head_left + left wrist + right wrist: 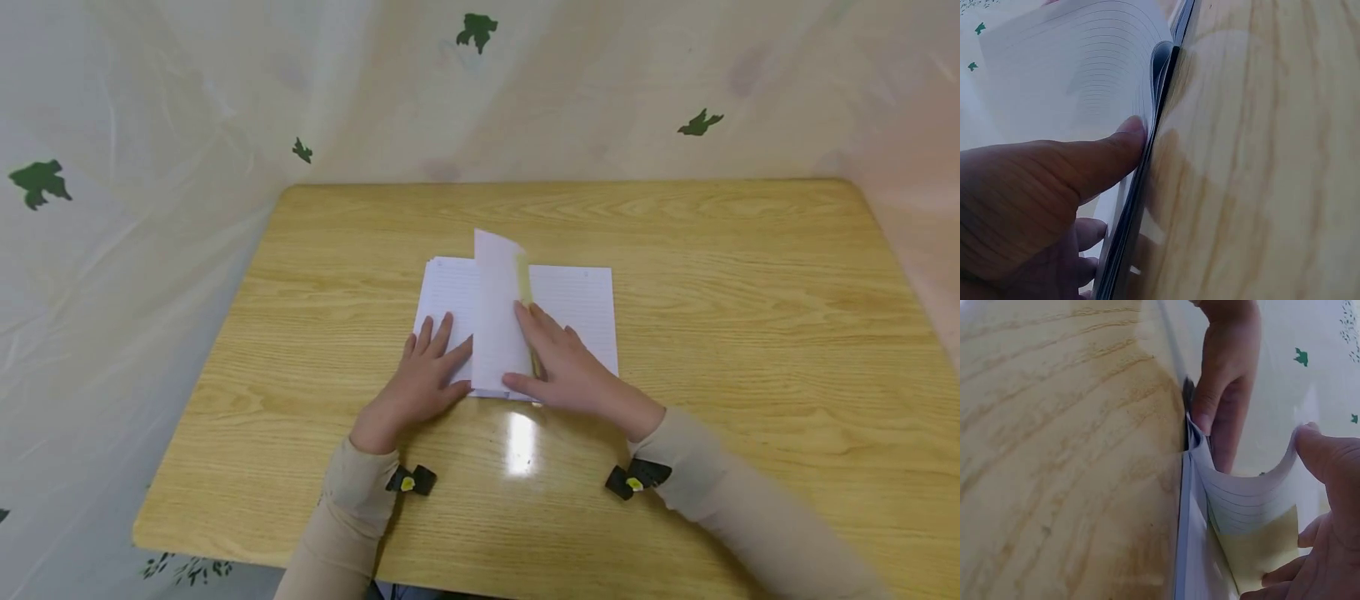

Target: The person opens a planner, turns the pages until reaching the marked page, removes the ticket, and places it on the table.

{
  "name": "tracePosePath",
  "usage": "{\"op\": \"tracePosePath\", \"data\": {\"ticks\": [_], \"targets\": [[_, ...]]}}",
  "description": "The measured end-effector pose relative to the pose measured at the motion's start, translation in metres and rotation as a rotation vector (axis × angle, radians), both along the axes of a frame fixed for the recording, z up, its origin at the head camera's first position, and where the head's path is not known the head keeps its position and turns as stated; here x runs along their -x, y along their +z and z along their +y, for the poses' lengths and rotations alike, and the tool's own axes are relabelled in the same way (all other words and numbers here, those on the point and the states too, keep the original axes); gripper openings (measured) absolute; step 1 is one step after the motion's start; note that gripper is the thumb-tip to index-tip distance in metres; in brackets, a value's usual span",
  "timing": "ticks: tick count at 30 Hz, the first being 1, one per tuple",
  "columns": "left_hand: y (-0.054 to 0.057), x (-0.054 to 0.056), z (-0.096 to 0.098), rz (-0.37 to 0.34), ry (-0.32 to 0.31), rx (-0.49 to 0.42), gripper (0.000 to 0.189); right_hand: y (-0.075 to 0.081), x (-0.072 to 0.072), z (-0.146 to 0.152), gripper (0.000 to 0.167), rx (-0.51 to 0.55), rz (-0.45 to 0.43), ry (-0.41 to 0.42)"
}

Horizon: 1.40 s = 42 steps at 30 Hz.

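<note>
An open lined notebook lies on the wooden table. One page stands raised and curved near the middle, with a pale yellow strip along its free edge. My right hand holds that edge, its thumb at the near corner and other fingers against the yellow part. Spread over the left-hand page is my left hand. Its thumb presses near the notebook's bottom edge, beside the folded base of the raised page.
The wooden table extends around the notebook on all sides. Behind it hangs a pale sheet with green bird-like shapes. Small black devices sit at both wrists, over beige sleeves.
</note>
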<state>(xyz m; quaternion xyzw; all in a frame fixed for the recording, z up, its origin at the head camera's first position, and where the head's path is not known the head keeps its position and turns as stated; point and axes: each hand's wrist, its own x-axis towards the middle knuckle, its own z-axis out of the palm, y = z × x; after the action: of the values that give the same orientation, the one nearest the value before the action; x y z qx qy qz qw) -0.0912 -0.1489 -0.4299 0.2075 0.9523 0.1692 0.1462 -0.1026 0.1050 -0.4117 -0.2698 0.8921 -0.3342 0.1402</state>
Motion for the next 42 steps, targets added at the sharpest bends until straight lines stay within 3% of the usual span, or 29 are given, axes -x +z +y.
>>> {"op": "tracePosePath", "data": {"ticks": [8, 15, 20, 25, 32, 38, 42], "targets": [[0.000, 0.003, 0.002, -0.009, 0.067, -0.036, 0.049, -0.006, -0.006, -0.006, 0.076, -0.058, 0.051, -0.006], [0.000, 0.005, 0.003, 0.004, 0.151, -0.196, 0.055, -0.014, -0.005, -0.008, 0.067, -0.155, 0.198, -0.032], [0.001, 0.004, 0.003, 0.027, 0.132, -0.216, 0.059, -0.015, -0.002, -0.009, 0.064, -0.262, 0.336, -0.058], [0.003, 0.002, 0.003, 0.003, 0.133, -0.232, 0.056, -0.011, 0.000, -0.012, 0.065, -0.363, 0.416, -0.051], [0.002, 0.001, 0.003, 0.018, 0.120, -0.249, 0.061, -0.012, 0.000, -0.019, 0.070, -0.404, 0.368, 0.036], [0.000, 0.001, 0.003, 0.054, 0.045, -0.158, 0.079, -0.018, 0.000, -0.026, 0.064, -0.312, 0.299, 0.143], [-0.002, 0.001, 0.003, 0.073, 0.008, -0.114, 0.082, -0.022, 0.001, -0.028, 0.059, -0.231, 0.255, 0.176]]}}
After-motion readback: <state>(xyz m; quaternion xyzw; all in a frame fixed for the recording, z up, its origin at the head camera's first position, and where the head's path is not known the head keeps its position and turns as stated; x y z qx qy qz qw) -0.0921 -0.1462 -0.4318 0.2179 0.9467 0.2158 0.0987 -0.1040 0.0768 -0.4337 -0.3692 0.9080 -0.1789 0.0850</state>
